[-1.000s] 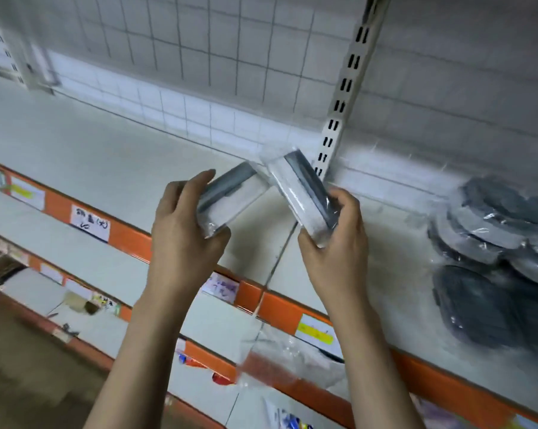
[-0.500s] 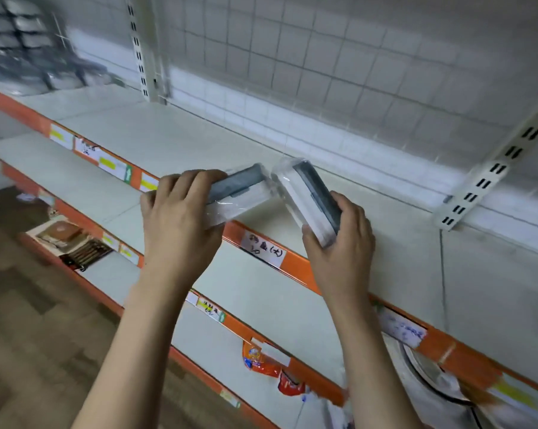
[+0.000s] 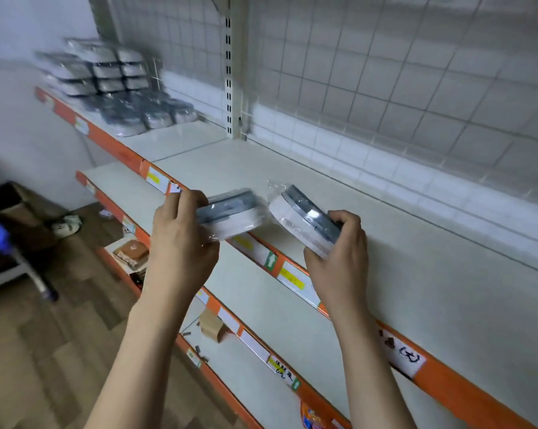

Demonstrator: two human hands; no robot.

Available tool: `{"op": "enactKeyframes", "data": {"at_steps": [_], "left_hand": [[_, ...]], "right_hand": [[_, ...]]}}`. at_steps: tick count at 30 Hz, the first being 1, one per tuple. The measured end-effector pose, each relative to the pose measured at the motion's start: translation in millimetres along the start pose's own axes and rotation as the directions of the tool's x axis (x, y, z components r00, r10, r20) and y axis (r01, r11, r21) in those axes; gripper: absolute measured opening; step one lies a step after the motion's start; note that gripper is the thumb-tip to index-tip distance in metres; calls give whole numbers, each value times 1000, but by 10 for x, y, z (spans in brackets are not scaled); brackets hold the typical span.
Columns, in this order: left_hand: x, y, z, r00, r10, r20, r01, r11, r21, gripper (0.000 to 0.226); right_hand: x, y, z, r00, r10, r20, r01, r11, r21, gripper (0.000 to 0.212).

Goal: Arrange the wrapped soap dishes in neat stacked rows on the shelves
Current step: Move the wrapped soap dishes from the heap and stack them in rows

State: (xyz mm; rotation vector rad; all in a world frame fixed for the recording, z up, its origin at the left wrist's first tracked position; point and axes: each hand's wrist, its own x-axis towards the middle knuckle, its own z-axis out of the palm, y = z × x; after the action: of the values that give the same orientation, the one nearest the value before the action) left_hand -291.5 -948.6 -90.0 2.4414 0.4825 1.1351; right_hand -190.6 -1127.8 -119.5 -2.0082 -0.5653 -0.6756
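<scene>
Carrying step, by the look of it: the left hand (image 3: 181,243) grips one plastic-wrapped white-and-grey soap dish (image 3: 230,217), and the right hand (image 3: 339,252) grips another wrapped soap dish (image 3: 301,222), both above the white shelf's orange front rail (image 3: 295,267). Next they likely go to the stacked rows of wrapped dishes (image 3: 113,88) far along that rail, laid flat and aligned.

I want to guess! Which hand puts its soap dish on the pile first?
Probably the left hand: its soap dish is nearer the stacked dishes at the shelf's far left.

Two plastic-wrapped grey-and-white soap dishes (image 3: 233,213) (image 3: 301,219), tilted, side by side above the shelf (image 3: 370,243)
</scene>
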Motion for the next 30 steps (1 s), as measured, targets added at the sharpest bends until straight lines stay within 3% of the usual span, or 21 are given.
{"op": "enactKeyframes", "data": {"at_steps": [5, 19, 30], "left_hand": [[532, -435, 139, 1000, -19, 14, 18, 998, 56, 68], [1419, -2094, -15, 999, -33, 6, 31, 986, 166, 55], [2502, -3854, -591, 994, 88, 62, -97, 984, 151, 51]], "right_hand": [[386, -138, 578, 1000, 23, 14, -24, 998, 63, 48], [1006, -823, 2404, 986, -80, 145, 69, 995, 76, 55], [1150, -1974, 3984, 992, -43, 116, 45, 999, -14, 56]]}}
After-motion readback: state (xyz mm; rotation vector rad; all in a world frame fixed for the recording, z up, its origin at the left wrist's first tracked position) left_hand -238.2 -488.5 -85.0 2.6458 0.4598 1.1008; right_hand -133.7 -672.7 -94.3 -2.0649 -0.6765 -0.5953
